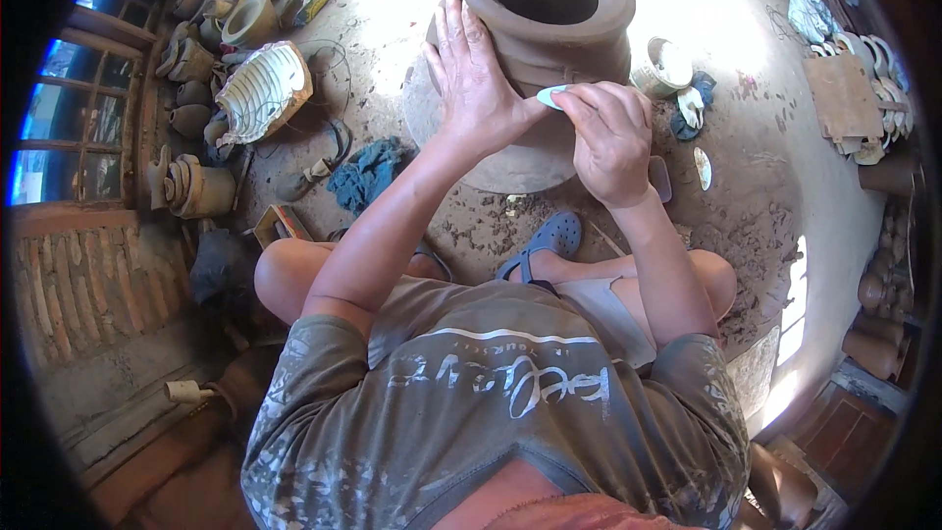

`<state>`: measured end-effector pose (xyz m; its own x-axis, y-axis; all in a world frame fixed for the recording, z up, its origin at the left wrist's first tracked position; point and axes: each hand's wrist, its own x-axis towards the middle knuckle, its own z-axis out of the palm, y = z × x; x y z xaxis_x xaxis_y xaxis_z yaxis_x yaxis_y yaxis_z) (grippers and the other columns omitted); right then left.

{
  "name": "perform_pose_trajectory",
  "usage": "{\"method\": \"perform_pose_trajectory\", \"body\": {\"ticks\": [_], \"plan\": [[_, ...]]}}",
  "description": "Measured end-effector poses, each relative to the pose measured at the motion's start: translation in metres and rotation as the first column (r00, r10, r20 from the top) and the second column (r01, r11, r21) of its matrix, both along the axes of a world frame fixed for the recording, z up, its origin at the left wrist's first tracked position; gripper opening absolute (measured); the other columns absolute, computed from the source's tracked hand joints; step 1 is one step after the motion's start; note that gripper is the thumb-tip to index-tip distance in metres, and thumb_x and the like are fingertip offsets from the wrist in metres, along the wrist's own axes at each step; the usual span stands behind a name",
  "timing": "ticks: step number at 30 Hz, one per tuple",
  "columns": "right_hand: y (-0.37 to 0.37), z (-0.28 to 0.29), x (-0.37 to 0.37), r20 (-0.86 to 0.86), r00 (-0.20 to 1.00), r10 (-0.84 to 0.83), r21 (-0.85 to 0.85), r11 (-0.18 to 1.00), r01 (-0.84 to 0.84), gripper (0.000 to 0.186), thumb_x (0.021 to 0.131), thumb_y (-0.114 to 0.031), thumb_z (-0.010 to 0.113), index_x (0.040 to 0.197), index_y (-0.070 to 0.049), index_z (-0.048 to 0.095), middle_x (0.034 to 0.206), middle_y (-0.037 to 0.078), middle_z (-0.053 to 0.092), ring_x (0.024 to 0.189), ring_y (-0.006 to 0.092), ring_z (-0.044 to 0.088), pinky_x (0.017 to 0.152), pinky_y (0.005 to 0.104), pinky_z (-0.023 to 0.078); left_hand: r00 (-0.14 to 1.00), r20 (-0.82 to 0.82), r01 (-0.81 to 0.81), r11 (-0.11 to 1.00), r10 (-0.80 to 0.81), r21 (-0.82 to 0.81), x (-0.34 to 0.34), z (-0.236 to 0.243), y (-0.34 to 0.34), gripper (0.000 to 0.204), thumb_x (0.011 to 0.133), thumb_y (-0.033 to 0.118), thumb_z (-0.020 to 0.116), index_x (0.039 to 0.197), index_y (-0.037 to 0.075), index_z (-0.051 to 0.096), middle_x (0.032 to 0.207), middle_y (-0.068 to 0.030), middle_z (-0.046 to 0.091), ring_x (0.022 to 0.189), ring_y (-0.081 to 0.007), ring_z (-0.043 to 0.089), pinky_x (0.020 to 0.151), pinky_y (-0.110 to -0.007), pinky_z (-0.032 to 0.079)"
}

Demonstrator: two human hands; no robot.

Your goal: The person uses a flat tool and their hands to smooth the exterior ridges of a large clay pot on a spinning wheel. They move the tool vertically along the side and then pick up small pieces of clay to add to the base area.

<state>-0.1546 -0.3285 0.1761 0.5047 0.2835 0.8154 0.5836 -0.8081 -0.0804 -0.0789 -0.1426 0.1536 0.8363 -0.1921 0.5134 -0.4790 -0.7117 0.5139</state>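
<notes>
The left hand (483, 93), fingers splayed, is touching a round brown clay pot (559, 54). The right hand (610, 142) is pinching a flat turquoise tool (549, 97).

Clay pot (567, 51): smooth, matt body; rim smooth, faintly satin. Oval scraper (551, 98): plastic-looking, smooth. Clog (555, 235): matt, moulded rubber or plastic. Rag (369, 175): crumpled cloth, dull. T-shirt (491, 373): soft matt fabric, cracked-looking print. Floor (731, 221): rough, crumb-strewn, earthy. Flat sheet (842, 96): cardboard-like, matt. Window frame (74, 221): wood, dull; panes (74, 61) glassy.
</notes>
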Motion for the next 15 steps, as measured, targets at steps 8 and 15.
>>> {"method": "perform_pose_trajectory", "body": {"ticks": [8, 15], "plan": [[0.003, -0.006, 0.015, 0.068, 0.997, -0.021, 0.039, 0.999, 0.019, 0.035, 0.081, -0.001, 0.070, 0.111, -0.016, 0.080, 0.109, -0.003, 0.072, 0.102, 0.0196, 0.065, 0.092, 0.0369, 0.048, 1.000, 0.008, 0.027, 0.999, -0.026, -0.046, -0.001, -0.001, 0.003, 0.152, 0.065, 0.076, 0.085, 0.161, -0.014, 0.008, 0.168, -0.0353, 0.015, 0.159, -0.0520, 0.011, 0.121, -0.073, 0.010], [0.004, 0.010, 0.006, -0.089, 0.995, -0.033, 0.023, 0.999, 0.036, 0.030, 0.081, -0.002, 0.070, 0.107, -0.014, 0.079, 0.105, -0.002, 0.072, 0.100, 0.0217, 0.066, 0.091, 0.0367, 0.048, 0.999, 0.001, 0.035, 0.998, -0.035, -0.057, -0.003, 0.005, 0.003, 0.152, 0.066, 0.076, 0.085, 0.161, -0.015, 0.009, 0.168, -0.0360, 0.015, 0.158, -0.0525, 0.012, 0.121, -0.073, 0.010]]}}
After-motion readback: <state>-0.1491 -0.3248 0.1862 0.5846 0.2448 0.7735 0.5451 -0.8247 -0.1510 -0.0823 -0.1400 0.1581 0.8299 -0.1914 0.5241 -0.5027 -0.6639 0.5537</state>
